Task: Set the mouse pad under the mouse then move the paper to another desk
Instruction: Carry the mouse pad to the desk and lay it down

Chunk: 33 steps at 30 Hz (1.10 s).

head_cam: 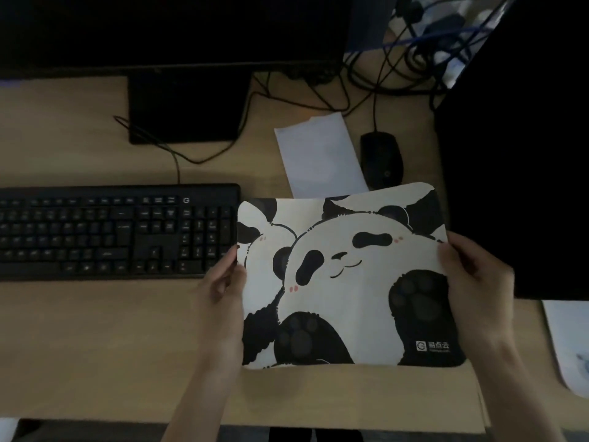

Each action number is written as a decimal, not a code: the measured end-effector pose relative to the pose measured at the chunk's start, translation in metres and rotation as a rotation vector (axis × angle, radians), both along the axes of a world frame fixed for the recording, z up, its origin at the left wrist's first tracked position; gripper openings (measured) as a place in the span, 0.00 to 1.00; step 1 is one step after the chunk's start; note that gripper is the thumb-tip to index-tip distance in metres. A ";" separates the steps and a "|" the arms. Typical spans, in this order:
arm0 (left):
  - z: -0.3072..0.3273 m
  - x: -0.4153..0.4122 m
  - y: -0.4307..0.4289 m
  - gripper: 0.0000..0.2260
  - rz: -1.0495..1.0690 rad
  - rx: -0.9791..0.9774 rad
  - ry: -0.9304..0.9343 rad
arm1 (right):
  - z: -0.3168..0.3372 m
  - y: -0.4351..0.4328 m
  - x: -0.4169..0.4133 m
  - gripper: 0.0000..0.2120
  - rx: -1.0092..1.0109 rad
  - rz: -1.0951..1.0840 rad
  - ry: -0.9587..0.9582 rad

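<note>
A white mouse pad (344,279) printed with black pandas is held above the wooden desk (95,339), right of the keyboard. My left hand (223,279) grips its left edge and my right hand (471,269) grips its right edge. A black wired mouse (381,159) lies on the bare desk just beyond the pad's far edge. A white sheet of paper (320,156) lies left of the mouse, its near end hidden behind the pad.
A black keyboard (118,231) sits at left, with the monitor stand (186,110) behind it. A dark computer tower (522,170) stands at right. Tangled cables (398,59) lie at the back. Another pale sheet (570,342) pokes in at the right edge.
</note>
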<state>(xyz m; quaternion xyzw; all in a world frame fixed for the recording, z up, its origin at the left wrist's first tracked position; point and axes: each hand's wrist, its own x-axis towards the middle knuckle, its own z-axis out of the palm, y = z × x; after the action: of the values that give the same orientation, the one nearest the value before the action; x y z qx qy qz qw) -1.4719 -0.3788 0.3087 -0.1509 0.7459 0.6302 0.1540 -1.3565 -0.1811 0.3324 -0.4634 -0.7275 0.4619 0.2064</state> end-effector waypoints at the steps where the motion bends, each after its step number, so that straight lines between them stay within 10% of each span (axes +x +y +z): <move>1: -0.005 -0.002 0.002 0.14 0.007 -0.014 0.015 | -0.005 0.001 -0.002 0.08 -0.003 -0.015 -0.007; 20: -0.042 0.004 0.014 0.18 -0.429 -0.754 0.531 | -0.057 0.009 0.002 0.20 0.151 0.022 -0.318; 33: -0.045 0.013 0.039 0.22 -0.552 -0.600 0.727 | -0.052 -0.014 -0.024 0.24 0.429 0.286 -0.239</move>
<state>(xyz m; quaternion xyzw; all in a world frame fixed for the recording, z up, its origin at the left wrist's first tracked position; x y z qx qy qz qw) -1.4590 -0.3400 0.2633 0.2407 0.9100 0.3375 -0.0037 -1.3806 -0.1946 0.2808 -0.3528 -0.8859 0.2639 0.1455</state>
